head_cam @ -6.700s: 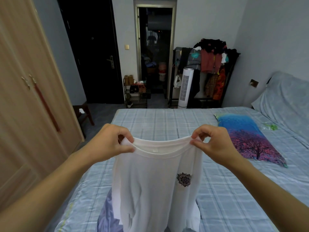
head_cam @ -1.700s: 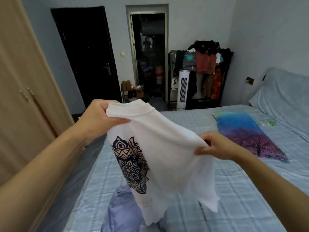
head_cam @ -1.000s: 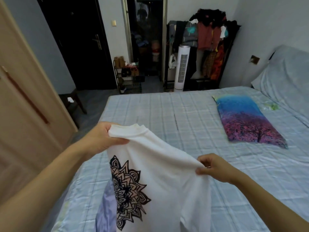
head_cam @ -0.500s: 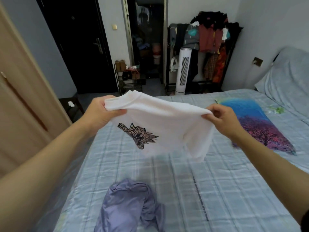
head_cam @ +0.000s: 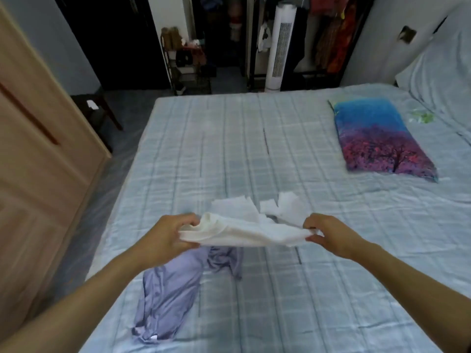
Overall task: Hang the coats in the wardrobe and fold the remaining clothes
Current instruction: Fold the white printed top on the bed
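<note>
I hold the shirt (head_cam: 244, 231) taut — left hand (head_cam: 165, 234) and right hand (head_cam: 328, 235) fingers pinching its ends. Light, limp cloth; I'd grip its edges.

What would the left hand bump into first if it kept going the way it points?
Probably the right hand. The left hand points rightward along the white T-shirt it grips, and the right hand holds the other end, though depth is unclear.

Both forearms bare, no sleeves; left hand (head_cam: 165, 236), right hand (head_cam: 331, 236) ungloved.
</note>
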Tool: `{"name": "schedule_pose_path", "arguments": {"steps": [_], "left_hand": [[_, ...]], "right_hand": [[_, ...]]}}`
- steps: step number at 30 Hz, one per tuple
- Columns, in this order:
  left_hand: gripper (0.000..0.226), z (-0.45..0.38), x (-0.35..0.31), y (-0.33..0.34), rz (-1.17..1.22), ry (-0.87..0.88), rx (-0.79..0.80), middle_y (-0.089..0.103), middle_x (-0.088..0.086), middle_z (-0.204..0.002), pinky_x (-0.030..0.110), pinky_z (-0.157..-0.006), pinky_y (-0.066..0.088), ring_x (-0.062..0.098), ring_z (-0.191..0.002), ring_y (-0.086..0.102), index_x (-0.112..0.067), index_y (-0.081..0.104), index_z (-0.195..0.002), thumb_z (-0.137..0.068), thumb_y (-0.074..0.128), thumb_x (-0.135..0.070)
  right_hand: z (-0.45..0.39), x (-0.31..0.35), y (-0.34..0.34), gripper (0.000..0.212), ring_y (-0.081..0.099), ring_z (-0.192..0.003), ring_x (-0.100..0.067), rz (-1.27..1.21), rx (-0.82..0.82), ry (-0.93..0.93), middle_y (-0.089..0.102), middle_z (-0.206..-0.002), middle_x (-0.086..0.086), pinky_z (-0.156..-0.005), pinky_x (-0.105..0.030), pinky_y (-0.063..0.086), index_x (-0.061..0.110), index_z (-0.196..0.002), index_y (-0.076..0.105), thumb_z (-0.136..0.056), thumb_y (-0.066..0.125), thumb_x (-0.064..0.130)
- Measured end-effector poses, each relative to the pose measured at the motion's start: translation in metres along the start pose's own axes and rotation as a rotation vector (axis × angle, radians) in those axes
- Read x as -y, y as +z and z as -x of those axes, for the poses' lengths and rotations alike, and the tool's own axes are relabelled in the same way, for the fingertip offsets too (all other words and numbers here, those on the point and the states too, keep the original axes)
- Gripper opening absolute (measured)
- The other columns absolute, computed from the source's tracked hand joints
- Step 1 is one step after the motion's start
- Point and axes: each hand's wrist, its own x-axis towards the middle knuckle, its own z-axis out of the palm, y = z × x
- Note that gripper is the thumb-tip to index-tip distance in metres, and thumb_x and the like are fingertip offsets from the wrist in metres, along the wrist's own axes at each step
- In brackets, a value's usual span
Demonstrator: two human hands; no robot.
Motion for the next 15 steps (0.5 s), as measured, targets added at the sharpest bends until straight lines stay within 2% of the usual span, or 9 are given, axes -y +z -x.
{"name": "schedule_pose_path", "arguments": {"steps": [3, 5, 6, 7, 8, 10, 12, 13, 15], "left_hand": [[0.039, 0.040, 0.044, 0.065, -0.075, -0.074, 0.167, 0.066, -0.021, -0.094, 0.025, -0.080, 0.051, 0.005, -0.091, 0.066, -0.038, 0.057, -0.095, -0.084, 0.077, -0.007], [0.025, 0.069, 0.065, 0.104, -0.016, -0.230, 0.190, 0.066, -0.012, -0.099, 0.027, -0.084, 0.055, 0.016, -0.101, 0.067, -0.038, 0.058, -0.098, -0.087, 0.074, -0.020], [0.017, 0.084, 0.076, 0.123, -0.001, -0.259, 0.187, 0.065, -0.015, -0.101, 0.022, -0.084, 0.056, 0.012, -0.103, 0.066, -0.034, 0.063, -0.104, -0.090, 0.071, -0.030], [0.022, 0.098, 0.083, 0.136, -0.042, -0.229, 0.188, 0.061, -0.026, -0.099, 0.012, -0.081, 0.053, 0.000, -0.098, 0.064, -0.033, 0.064, -0.113, -0.092, 0.068, -0.035], [0.032, 0.109, 0.089, 0.145, -0.069, -0.228, 0.195, 0.058, -0.034, -0.094, 0.002, -0.075, 0.046, -0.012, -0.087, 0.060, -0.029, 0.064, -0.123, -0.092, 0.067, -0.033], [0.048, 0.124, 0.096, 0.160, -0.044, -0.281, 0.179, 0.062, -0.023, -0.088, 0.005, -0.075, 0.044, -0.003, -0.075, 0.058, -0.022, 0.061, -0.134, -0.087, 0.073, -0.021], [0.057, 0.141, 0.092, 0.166, -0.011, -0.231, 0.146, 0.064, -0.017, -0.113, 0.024, -0.081, 0.054, 0.018, -0.086, 0.063, -0.029, 0.056, -0.137, -0.084, 0.071, -0.018], [0.059, 0.149, 0.090, 0.168, -0.066, -0.154, 0.089, 0.064, -0.017, -0.121, 0.025, -0.078, 0.056, 0.018, -0.093, 0.067, -0.031, 0.054, -0.138, -0.082, 0.068, -0.016], [0.052, 0.160, 0.093, 0.174, -0.083, -0.069, 0.037, 0.067, -0.013, -0.117, 0.017, -0.069, 0.052, 0.014, -0.095, 0.068, -0.025, 0.059, -0.132, -0.081, 0.068, -0.016]], "right_hand": [[0.039, -0.012, 0.080, 0.015, 0.055, -0.084, -0.017, -0.033, 0.174, 0.050, 0.056, -0.093, 0.004, -0.078, -0.032, 0.045, 0.012, -0.097, 0.064, -0.090, 0.070, 0.023], [0.066, -0.014, 0.123, 0.016, 0.057, -0.088, -0.018, -0.053, 0.269, 0.072, 0.055, -0.096, 0.003, -0.081, -0.031, 0.044, 0.012, -0.099, 0.063, -0.092, 0.068, 0.025], [0.077, -0.016, 0.139, 0.017, 0.057, -0.089, -0.019, -0.052, 0.302, 0.067, 0.056, -0.097, 0.002, -0.083, -0.030, 0.044, 0.011, -0.100, 0.063, -0.092, 0.068, 0.025], [0.086, -0.017, 0.150, 0.017, 0.058, -0.090, -0.019, -0.053, 0.309, 0.066, 0.057, -0.098, 0.001, -0.084, -0.030, 0.045, 0.011, -0.100, 0.063, -0.092, 0.068, 0.026], [0.092, -0.018, 0.157, 0.018, 0.058, -0.090, -0.020, -0.048, 0.301, 0.069, 0.058, -0.098, -0.001, -0.083, -0.030, 0.045, 0.011, -0.100, 0.063, -0.091, 0.069, 0.026], [0.100, -0.017, 0.166, 0.017, 0.058, -0.086, -0.023, -0.042, 0.281, 0.067, 0.059, -0.096, -0.004, -0.081, -0.035, 0.047, 0.010, -0.098, 0.063, -0.089, 0.071, 0.022], [0.107, -0.014, 0.170, 0.013, 0.057, -0.077, -0.025, -0.067, 0.205, 0.040, 0.059, -0.088, -0.006, -0.074, -0.041, 0.050, 0.007, -0.092, 0.063, -0.086, 0.073, 0.013], [0.111, -0.012, 0.172, 0.011, 0.056, -0.073, -0.025, -0.072, 0.162, 0.026, 0.058, -0.085, -0.006, -0.070, -0.043, 0.050, 0.006, -0.089, 0.063, -0.085, 0.072, 0.008], [0.122, -0.008, 0.181, 0.012, 0.054, -0.067, -0.024, -0.047, 0.095, 0.014, 0.055, -0.081, -0.004, -0.063, -0.044, 0.050, 0.007, -0.086, 0.061, -0.081, 0.071, 0.001]]}}
